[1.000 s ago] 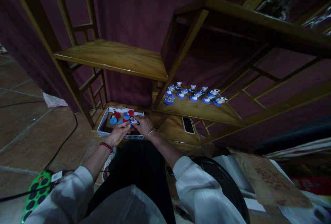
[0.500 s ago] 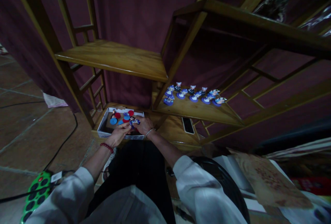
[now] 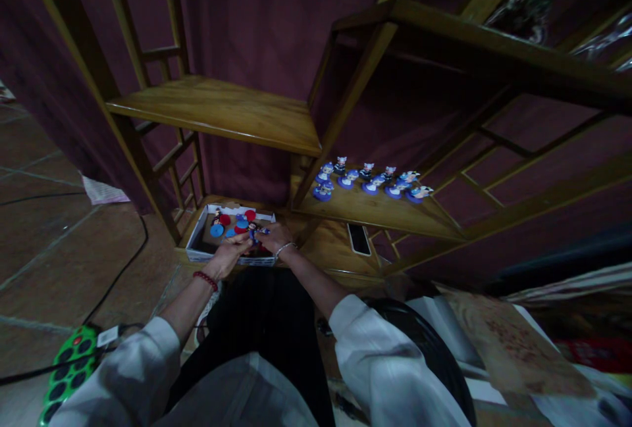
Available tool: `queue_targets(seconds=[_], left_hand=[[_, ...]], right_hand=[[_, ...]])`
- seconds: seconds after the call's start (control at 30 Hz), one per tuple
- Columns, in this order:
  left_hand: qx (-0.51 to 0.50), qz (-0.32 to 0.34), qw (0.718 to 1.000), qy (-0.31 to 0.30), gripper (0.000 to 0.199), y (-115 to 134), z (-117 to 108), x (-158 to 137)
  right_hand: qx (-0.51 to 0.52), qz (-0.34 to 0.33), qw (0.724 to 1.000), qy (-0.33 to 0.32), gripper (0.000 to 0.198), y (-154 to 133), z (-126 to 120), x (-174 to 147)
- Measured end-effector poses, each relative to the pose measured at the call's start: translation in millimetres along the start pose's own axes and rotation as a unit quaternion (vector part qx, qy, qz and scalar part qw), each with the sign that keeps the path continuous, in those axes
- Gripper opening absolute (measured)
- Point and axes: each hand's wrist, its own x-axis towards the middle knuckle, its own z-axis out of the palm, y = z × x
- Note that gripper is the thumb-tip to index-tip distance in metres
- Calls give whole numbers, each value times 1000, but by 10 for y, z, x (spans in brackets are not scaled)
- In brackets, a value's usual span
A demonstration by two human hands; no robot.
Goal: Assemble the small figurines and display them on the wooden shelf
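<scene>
Above the right part of a white cardboard box [image 3: 198, 224], my two hands meet around a small dark-haired figurine [image 3: 253, 231] with blue on it. My left hand [image 3: 231, 254] pinches it from below left, a red bead bracelet on the wrist. From the right, the closed fingers of my right hand [image 3: 275, 238] grip its other side; a bit of blue and white shows at those fingertips. Inside the box lie red discs [image 3: 250, 215], blue discs [image 3: 216, 231] and another small figurine [image 3: 216, 218]. My fingers partly hide the held figurine.
Several figurines on purple bases [image 3: 372, 185] stand on the wooden shelf [image 3: 395, 213] to the right. A phone [image 3: 359, 239] lies on the lower board. Shelf posts and an upper shelf [image 3: 217, 111] surround the box. A green power strip [image 3: 69, 368] is on the floor.
The figurine has turned between my hands, and less of its blue and white side shows. My right fingers have shifted slightly; the box and the shelf figurines stay put.
</scene>
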Motion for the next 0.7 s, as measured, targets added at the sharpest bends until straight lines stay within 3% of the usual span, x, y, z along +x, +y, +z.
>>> queue_targets(seconds=[0.37,0.7], left_hand=[[-1,-8,1000,13,47,31,22,-10],[-38,-9,999,10,34,48,27,-26]], right_hand=[[36,45,998,-8,19,88,128,99],[-24,-15,999,23,24,-16,62,38]])
